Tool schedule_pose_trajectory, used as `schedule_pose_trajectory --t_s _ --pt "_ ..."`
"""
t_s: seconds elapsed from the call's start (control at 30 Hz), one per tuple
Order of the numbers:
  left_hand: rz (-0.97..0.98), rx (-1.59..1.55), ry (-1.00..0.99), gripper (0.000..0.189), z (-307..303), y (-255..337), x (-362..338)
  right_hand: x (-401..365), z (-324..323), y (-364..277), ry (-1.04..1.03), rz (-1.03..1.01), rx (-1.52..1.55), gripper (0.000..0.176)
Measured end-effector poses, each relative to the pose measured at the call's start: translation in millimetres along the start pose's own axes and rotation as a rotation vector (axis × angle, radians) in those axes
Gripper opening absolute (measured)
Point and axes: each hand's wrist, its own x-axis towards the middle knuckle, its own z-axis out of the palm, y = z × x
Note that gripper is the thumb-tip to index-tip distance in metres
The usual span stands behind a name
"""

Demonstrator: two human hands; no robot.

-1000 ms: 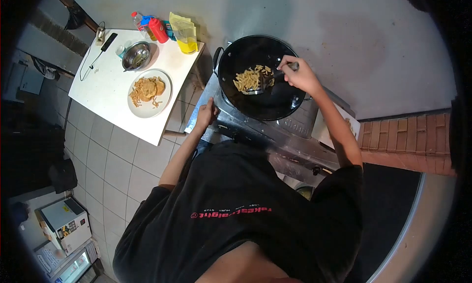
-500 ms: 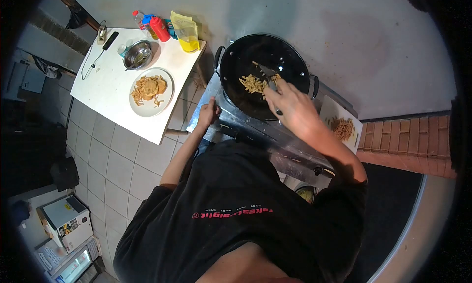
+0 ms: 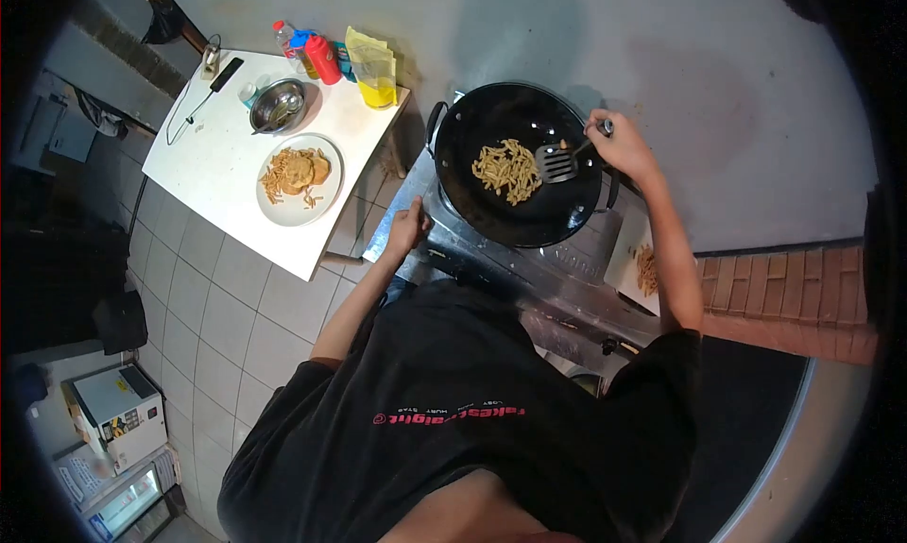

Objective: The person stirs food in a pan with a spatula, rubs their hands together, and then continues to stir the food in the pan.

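Note:
My right hand (image 3: pixel 622 146) is wrapped round the handle of a slotted spatula (image 3: pixel 556 164), above the right side of a black wok (image 3: pixel 491 217). The blade lies inside the wok, at the right edge of a heap of short pale-brown pieces (image 3: pixel 507 172), perhaps pasta or cut strips. The wok stands on a metal stove (image 3: pixel 576 260). By the stove's front left corner, my left hand (image 3: pixel 408 228) is closed with its thumb sticking up; whatever its fingers hold, if anything, is hidden.
On the white table (image 3: pixel 213 198) at left are a plate (image 3: pixel 269 212) of food, a metal bowl (image 3: pixel 277 106), a red squeeze bottle (image 3: pixel 324 60) and a yellow pouch (image 3: pixel 373 68). A white board (image 3: pixel 625 271) with brown pieces lies right of the stove, beside a brick ledge (image 3: pixel 784 283).
My right hand has moved up and right, bringing the spatula from over the wok's middle to its right side. The pieces are gathered in one heap. My left hand stays by the stove corner.

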Motion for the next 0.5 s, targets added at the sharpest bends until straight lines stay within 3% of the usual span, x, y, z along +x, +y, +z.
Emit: schedule_pose_trajectory --t_s 0.1,0.27,0.37,0.47,0.5 --pt "0.004 -0.015 0.004 0.068 1.8 0.7 0.7 8.4 23.6 41.3 -0.161 0.186 0.312 0.018" --pt "-0.005 -0.033 -0.012 0.067 1.0 -1.8 2.2 -8.2 69.2 50.1 -0.123 0.233 0.742 0.019" --pt "0.014 -0.020 0.000 0.070 1.1 -5.9 5.4 -28.8 74.6 25.5 -0.096 0.203 0.778 0.018" --pt "-0.001 -0.018 -0.005 0.070 0.7 -4.0 3.5 -52.3 76.1 -11.3 -0.007 0.068 0.571 0.012" --pt "-0.001 -0.021 -0.005 0.070 0.4 -5.3 4.9 -59.6 76.6 -26.6 0.108 -0.201 0.366 0.009"
